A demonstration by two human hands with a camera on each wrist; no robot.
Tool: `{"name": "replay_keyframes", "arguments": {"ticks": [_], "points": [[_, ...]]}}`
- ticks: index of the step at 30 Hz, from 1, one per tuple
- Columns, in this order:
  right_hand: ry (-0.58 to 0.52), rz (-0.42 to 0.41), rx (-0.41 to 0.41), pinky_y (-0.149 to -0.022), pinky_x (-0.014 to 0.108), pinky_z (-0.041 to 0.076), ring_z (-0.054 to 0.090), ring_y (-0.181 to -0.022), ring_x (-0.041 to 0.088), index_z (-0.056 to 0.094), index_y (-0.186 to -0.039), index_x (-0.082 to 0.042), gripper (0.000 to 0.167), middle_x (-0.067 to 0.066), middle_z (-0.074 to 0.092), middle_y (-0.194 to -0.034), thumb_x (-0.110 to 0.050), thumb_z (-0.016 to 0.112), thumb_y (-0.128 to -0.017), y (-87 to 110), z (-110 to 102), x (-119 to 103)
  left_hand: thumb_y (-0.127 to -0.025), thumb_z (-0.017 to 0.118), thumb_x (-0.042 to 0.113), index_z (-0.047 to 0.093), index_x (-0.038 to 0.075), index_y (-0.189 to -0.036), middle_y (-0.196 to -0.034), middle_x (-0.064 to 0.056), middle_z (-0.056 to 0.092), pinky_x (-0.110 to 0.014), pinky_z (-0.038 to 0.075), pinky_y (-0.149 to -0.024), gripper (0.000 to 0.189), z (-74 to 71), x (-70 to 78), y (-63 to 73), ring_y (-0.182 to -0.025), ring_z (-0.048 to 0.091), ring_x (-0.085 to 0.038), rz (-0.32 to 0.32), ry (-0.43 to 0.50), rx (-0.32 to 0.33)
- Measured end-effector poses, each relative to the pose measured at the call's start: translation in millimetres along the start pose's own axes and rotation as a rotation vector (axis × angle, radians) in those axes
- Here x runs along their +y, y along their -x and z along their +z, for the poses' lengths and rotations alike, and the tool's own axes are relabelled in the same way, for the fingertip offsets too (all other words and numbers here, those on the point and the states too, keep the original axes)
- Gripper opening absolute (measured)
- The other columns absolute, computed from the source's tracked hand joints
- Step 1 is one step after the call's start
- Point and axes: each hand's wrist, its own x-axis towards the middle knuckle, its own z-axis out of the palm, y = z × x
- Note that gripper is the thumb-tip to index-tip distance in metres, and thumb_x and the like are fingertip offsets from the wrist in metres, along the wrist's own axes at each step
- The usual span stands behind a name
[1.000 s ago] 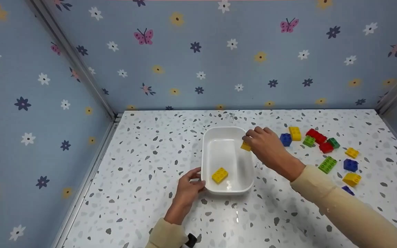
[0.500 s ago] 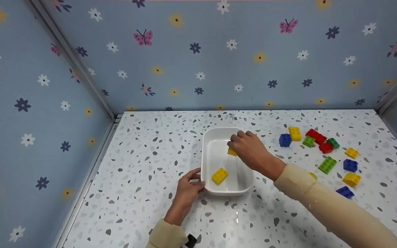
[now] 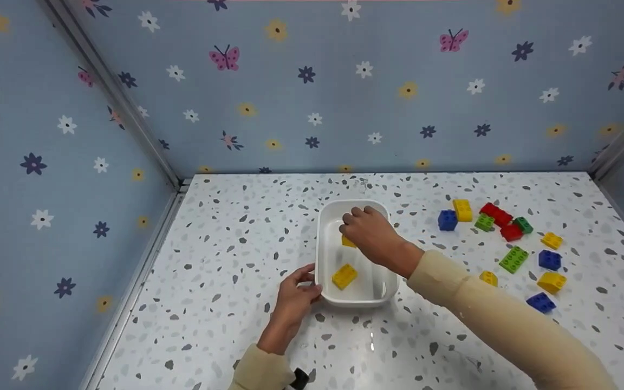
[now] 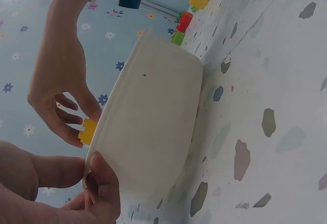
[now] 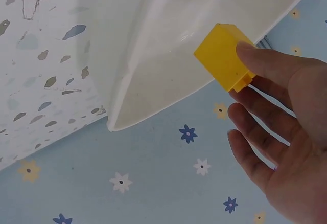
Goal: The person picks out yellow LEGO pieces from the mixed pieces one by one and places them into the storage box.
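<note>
A white plastic tub (image 3: 327,215) stands on the table with a yellow toy brick (image 3: 344,277) lying on its floor near the front. My left hand (image 3: 293,297) pinches the tub's left rim between thumb and fingers, as the left wrist view shows close up. Over the inside of the tub, my right hand (image 3: 372,234) holds a second yellow brick (image 5: 223,55) between thumb and fingertips. In the right wrist view that brick is below the rim line of the tub wall (image 5: 168,88), with my other fingers spread loosely beside it.
To the right lie several loose bricks: a blue one (image 3: 447,220), a yellow one (image 3: 462,210), red ones (image 3: 496,214), a long green one (image 3: 514,259) and more. A small yellow brick (image 3: 488,278) sits beside my right sleeve. A patterned wall (image 3: 312,86) closes the back.
My right hand has moved left with the yellow brick, from the tub's right rim to over its middle. The left hand keeps its grip on the rim.
</note>
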Motion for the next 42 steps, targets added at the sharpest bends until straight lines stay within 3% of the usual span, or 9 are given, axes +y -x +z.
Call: {"name": "replay_keyframes", "arguments": {"ticks": [12,26,32,42], "points": [[-0.023,-0.036,-0.034,-0.093,0.041,0.057,0.065,-0.105,0.028,0.077,-0.120,-0.010,0.034,0.009,0.074,-0.114,-0.008,0.086,-0.088,-15.0,4.0,-7.0,-0.099,0.064,-0.003,0.056,0.001,-0.150,-0.130,-0.017,0.058,-0.031,0.060,-0.091,0.052,0.7,-0.1,-1.4,-0.102,0.065,-0.024,-0.022,-0.017,0.009],[0.000,-0.044,-0.136,-0.097,0.042,0.057,0.065,-0.105,0.028,0.076,-0.119,-0.011,0.029,0.009,0.074,-0.116,-0.013,0.084,-0.091,-25.8,8.4,-13.9,-0.100,0.064,-0.003,0.054,0.000,-0.151,-0.131,-0.019,0.058,-0.030,0.060,-0.089,0.052,0.3,0.6,-1.3,-0.102,0.066,-0.024,0.008,0.000,-0.013],[0.028,-0.050,-0.152,-0.097,0.042,0.057,0.066,-0.104,0.027,0.076,-0.117,-0.012,0.026,0.008,0.074,-0.112,-0.014,0.083,-0.092,-29.1,11.9,-18.0,-0.097,0.064,-0.007,0.054,-0.005,-0.149,-0.127,-0.020,0.056,-0.029,0.060,-0.085,0.053,0.0,0.7,0.0,-0.101,0.066,-0.025,0.029,0.051,-0.015],[0.022,-0.046,-0.183,-0.102,0.043,0.057,0.067,-0.106,0.027,0.076,-0.122,-0.012,0.032,0.009,0.074,-0.116,-0.015,0.084,-0.091,-32.6,15.3,-26.1,-0.099,0.063,-0.004,0.055,0.000,-0.150,-0.128,-0.017,0.057,-0.028,0.060,-0.088,0.052,0.6,-0.3,-2.3,-0.100,0.065,-0.022,-0.022,0.004,-0.001]]}}
